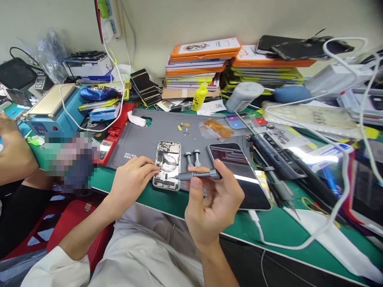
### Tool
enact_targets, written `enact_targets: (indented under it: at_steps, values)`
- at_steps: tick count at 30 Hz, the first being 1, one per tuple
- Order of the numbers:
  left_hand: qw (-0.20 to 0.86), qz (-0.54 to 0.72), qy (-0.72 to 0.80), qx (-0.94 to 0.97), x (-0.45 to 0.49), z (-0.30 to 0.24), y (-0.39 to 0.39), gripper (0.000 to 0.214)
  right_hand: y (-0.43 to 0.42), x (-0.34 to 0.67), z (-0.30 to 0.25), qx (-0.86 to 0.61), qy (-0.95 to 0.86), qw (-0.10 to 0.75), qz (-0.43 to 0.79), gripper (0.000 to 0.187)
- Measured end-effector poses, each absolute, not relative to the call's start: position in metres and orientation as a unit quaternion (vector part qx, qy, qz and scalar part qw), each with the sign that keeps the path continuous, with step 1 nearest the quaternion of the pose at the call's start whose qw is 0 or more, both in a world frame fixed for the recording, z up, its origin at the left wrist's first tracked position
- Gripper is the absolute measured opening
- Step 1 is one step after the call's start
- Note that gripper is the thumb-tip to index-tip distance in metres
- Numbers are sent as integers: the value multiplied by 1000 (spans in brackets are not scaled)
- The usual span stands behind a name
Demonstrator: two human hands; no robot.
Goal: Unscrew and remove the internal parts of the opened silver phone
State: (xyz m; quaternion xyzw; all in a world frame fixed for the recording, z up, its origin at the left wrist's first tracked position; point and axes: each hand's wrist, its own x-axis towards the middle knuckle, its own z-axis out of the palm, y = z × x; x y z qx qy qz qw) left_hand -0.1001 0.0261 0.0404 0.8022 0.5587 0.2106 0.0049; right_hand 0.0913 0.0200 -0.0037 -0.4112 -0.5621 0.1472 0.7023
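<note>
An opened phone (pixel 169 162), its inner parts bare, lies on a dark grey work mat (pixel 143 129). My left hand (pixel 131 177) has its fingers pressed together on the phone's left edge, gripping it there. In my right hand (pixel 214 195) is a slim grey screwdriver (pixel 197 174), held between thumb and fingers. Its tip points left at the lower part of the phone's inside; whether it touches cannot be made out. Two small grey screwdrivers (pixel 193 157) stand just beyond that hand. Right of them lies a larger phone (pixel 239 175) with a dark, glossy screen.
Stacked orange and yellow cases (pixel 203 52) line the wall. A white cable (pixel 299 246) loops across the green bench. Tweezers (pixel 284 191) and a black pen-like tool (pixel 278 153) lie at right. Another person's arm (pixel 14 155) rests at left, near a blue machine (pixel 54 111).
</note>
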Motion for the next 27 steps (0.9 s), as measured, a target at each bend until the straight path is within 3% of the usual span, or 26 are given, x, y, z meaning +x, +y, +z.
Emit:
enact_targets:
  at_steps: [6, 11, 14, 19, 27]
  values:
    - [23, 214, 577, 788, -99, 38, 26, 19, 22, 90, 0, -399, -553, 716, 150, 65]
    - [103, 275, 573, 765, -105, 36, 27, 21, 23, 87, 3, -394, -541, 723, 172, 69]
    - [186, 373, 589, 692, -114, 35, 24, 19, 23, 87, 3, -404, -538, 714, 195, 54]
    - [338, 503, 589, 535, -130, 27, 24, 29, 30, 79, 16, -444, -612, 602, 257, 7]
    - [405, 508, 554, 521, -136, 16, 22, 28, 63, 38, 25, -445, -693, 477, 306, 12]
